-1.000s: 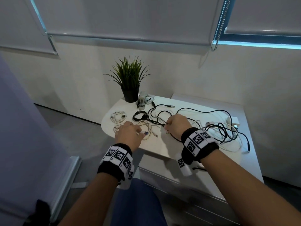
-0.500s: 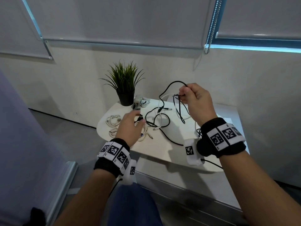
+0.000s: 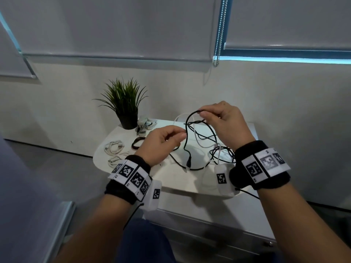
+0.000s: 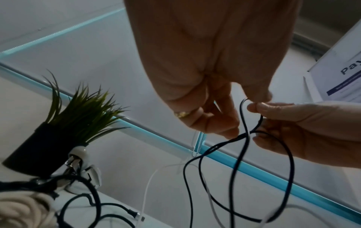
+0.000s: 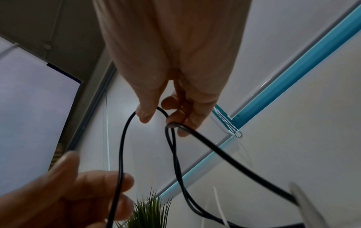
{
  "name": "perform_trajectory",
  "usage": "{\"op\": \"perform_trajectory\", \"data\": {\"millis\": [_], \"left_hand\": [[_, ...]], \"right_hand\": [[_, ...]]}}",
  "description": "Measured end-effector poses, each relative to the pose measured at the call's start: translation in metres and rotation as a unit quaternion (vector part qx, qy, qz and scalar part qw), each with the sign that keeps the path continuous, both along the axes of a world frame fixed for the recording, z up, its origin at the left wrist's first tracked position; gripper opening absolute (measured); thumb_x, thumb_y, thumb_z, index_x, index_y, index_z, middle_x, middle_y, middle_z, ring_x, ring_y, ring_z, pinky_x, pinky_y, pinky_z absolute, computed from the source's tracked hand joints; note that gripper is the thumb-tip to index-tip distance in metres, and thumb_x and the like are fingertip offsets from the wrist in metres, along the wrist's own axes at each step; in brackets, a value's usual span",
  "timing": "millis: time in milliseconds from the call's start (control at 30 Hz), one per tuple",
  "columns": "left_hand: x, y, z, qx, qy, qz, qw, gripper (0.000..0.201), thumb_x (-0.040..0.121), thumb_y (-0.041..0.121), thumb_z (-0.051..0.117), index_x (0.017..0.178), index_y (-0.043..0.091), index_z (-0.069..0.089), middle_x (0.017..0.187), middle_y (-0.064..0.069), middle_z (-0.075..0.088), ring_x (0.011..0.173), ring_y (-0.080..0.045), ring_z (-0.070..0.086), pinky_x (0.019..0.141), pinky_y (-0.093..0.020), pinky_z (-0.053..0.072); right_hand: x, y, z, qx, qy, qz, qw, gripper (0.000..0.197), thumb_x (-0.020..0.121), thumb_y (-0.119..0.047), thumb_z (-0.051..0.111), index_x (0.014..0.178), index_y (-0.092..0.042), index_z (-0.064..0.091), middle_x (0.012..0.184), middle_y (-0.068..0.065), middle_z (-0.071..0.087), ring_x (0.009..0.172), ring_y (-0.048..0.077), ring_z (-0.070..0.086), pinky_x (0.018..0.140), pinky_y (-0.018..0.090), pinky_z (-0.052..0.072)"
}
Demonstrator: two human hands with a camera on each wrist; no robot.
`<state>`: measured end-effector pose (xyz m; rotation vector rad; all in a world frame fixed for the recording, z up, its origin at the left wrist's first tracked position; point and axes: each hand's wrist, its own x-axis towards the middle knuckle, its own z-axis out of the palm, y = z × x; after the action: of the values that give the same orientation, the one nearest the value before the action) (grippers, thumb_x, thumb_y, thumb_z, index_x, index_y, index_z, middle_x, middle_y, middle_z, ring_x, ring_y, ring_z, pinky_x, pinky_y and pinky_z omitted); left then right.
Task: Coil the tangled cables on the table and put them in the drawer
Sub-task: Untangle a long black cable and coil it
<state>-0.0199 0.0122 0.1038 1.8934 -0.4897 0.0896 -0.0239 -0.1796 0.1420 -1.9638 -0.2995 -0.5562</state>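
A thin black cable (image 3: 187, 137) hangs in loops above the white table (image 3: 171, 179). My right hand (image 3: 202, 113) pinches the top of a loop between thumb and fingers, which shows close up in the right wrist view (image 5: 156, 115). My left hand (image 3: 180, 135) holds a lower strand of the same cable, its fingers curled (image 4: 234, 131). The cable's plug end (image 3: 189, 162) dangles just over the tabletop. A white cable (image 3: 197, 143) is tangled with it. More black and white cable (image 3: 222, 154) lies heaped under my right wrist.
Coiled white cables (image 3: 114, 147) and a small black coil (image 3: 137, 142) lie at the table's left. A potted plant (image 3: 124, 103) and a small white gadget (image 3: 146, 124) stand at the back. The drawer unit (image 3: 209, 221) sits shut below the table.
My right hand lifted the black cable off the table and now holds it slightly lower. My left hand left the white coil and rose to take the hanging strand.
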Motion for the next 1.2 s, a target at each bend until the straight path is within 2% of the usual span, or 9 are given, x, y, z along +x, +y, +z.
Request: {"op": "perform_trajectory", "data": {"millis": [67, 167, 367, 500, 600, 767, 900, 1000, 1200], "left_hand": [[-0.002, -0.005, -0.004, 0.011, 0.013, -0.01, 1.0, 0.027, 0.077, 0.031, 0.071, 0.099, 0.016, 0.069, 0.086, 0.001, 0.068, 0.073, -0.008, 0.057, 0.072, -0.017, 0.048], [-0.002, -0.012, -0.007, 0.03, 0.015, -0.006, 0.999, 0.005, 0.082, 0.012, 0.068, 0.087, 0.012, 0.069, 0.074, 0.005, 0.065, 0.065, -0.007, 0.056, 0.066, -0.017, 0.047], [-0.003, -0.017, 0.004, -0.102, 0.037, 0.028, 0.994, 0.016, 0.089, 0.003, 0.057, 0.079, 0.013, 0.064, 0.069, -0.004, 0.064, 0.054, -0.006, 0.057, 0.054, -0.017, 0.049], [-0.003, -0.018, 0.014, -0.186, 0.016, 0.041, 0.982, 0.014, 0.089, 0.002, 0.056, 0.09, 0.016, 0.055, 0.071, -0.005, 0.067, 0.055, -0.009, 0.059, 0.054, -0.019, 0.05], [-0.006, -0.018, 0.021, -0.207, -0.01, 0.033, 0.978, 0.022, 0.089, 0.001, 0.055, 0.095, 0.021, 0.049, 0.075, -0.01, 0.066, 0.055, -0.009, 0.059, 0.055, -0.02, 0.05], [-0.008, -0.02, 0.025, -0.217, -0.019, 0.037, 0.975, 0.015, 0.091, 0.002, 0.054, 0.094, 0.015, 0.06, 0.078, -0.008, 0.066, 0.057, -0.004, 0.059, 0.056, -0.016, 0.049], [-0.005, -0.019, 0.022, -0.189, 0.003, 0.031, 0.981, 0.015, 0.089, 0.005, 0.057, 0.103, 0.01, 0.06, 0.091, -0.004, 0.069, 0.068, -0.005, 0.063, 0.06, -0.016, 0.05], [-0.001, -0.022, 0.017, -0.126, 0.007, 0.031, 0.992, 0.018, 0.087, 0.003, 0.06, 0.1, 0.014, 0.059, 0.085, 0.0, 0.067, 0.068, -0.005, 0.062, 0.057, -0.016, 0.049], [0.006, -0.034, -0.003, 0.019, 0.031, 0.041, 0.998, 0.015, 0.09, 0.012, 0.056, 0.078, 0.02, 0.061, 0.064, 0.001, 0.063, 0.056, -0.016, 0.055, 0.058, -0.028, 0.047]], "right_hand": [[-0.003, -0.001, 0.001, 0.037, 0.011, 0.023, 0.999, 0.023, 0.086, -0.016, 0.065, 0.082, -0.039, 0.069, 0.083, -0.006, 0.067, 0.08, 0.009, 0.062, 0.086, 0.035, 0.051], [-0.004, -0.005, 0.002, 0.067, 0.02, 0.031, 0.997, 0.021, 0.087, -0.014, 0.064, 0.082, -0.034, 0.071, 0.077, -0.016, 0.07, 0.076, 0.002, 0.062, 0.082, 0.032, 0.052], [-0.011, -0.007, -0.009, 0.091, 0.085, 0.013, 0.992, 0.019, 0.088, -0.014, 0.062, 0.094, -0.03, 0.054, 0.086, 0.007, 0.071, 0.084, 0.033, 0.065, 0.08, 0.05, 0.053], [-0.021, 0.0, -0.018, 0.031, 0.116, 0.046, 0.992, 0.005, 0.091, -0.018, 0.059, 0.087, -0.019, 0.062, 0.088, 0.011, 0.07, 0.078, 0.021, 0.061, 0.078, 0.036, 0.048], [-0.026, 0.003, -0.023, -0.048, 0.164, 0.088, 0.981, 0.013, 0.09, -0.031, 0.06, 0.086, -0.023, 0.068, 0.076, -0.008, 0.064, 0.064, -0.005, 0.052, 0.069, 0.018, 0.04], [-0.028, 0.005, -0.023, -0.117, 0.16, 0.071, 0.978, 0.013, 0.088, -0.026, 0.063, 0.081, -0.016, 0.069, 0.09, -0.001, 0.063, 0.087, 0.013, 0.056, 0.079, 0.024, 0.041], [-0.032, 0.0, -0.012, -0.023, 0.171, 0.075, 0.982, 0.026, 0.098, -0.025, 0.046, 0.08, -0.015, 0.062, 0.061, 0.0, 0.055, 0.055, 0.007, 0.05, 0.056, 0.015, 0.039], [-0.036, 0.0, -0.005, 0.113, 0.182, 0.125, 0.969, 0.029, 0.099, -0.015, 0.037, 0.076, -0.012, 0.053, 0.045, 0.0, 0.048, 0.056, 0.021, 0.049, 0.053, 0.016, 0.038], [-0.041, 0.0, 0.015, 0.309, 0.171, 0.192, 0.916, 0.024, 0.097, -0.003, 0.027, 0.089, -0.006, 0.05, 0.061, 0.016, 0.067, 0.058, 0.019, 0.061, 0.057, 0.021, 0.046]]}}
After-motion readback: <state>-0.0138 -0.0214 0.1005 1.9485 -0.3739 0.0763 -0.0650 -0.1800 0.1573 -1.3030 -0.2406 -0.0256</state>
